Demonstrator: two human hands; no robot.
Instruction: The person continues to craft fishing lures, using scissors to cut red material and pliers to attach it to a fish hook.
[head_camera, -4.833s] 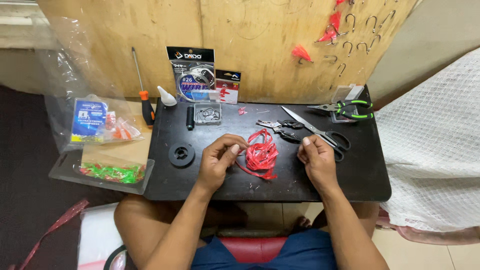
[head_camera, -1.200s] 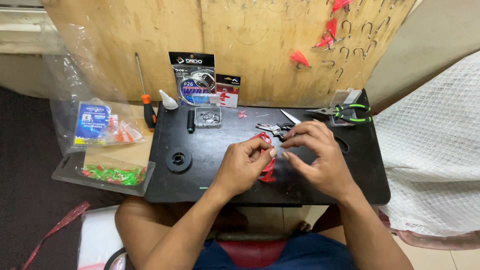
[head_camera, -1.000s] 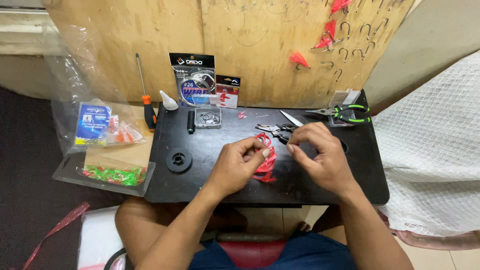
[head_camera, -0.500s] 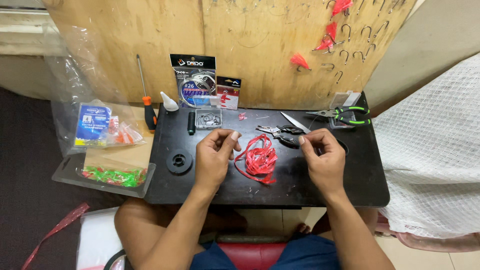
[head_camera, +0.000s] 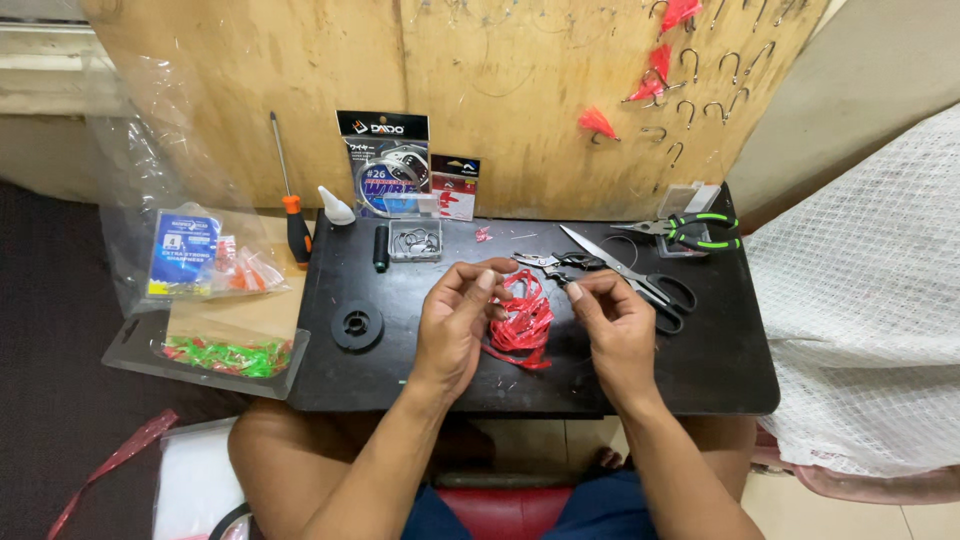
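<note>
The black tray table (head_camera: 700, 370) carries a loose bundle of red strands (head_camera: 520, 320) at its centre, with scissors (head_camera: 640, 282) at two o'clock from it. Half a second ago the hands were spread apart; the left hand (head_camera: 455, 325) and right hand (head_camera: 615, 325) have since closed in on the bundle. Each shows fingers curled in a near-closed pinch, seemingly on fine strands, which suggests work has resumed

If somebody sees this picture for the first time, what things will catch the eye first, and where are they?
The bright red bundle of strands in the middle of the black table stands out most, lying between the left hand and the right hand. Behind the right hand lie the large scissors, and the green-handled pliers lie at the table's far right corner. On the wooden board behind hang bare hooks and red-feathered lures.
</note>
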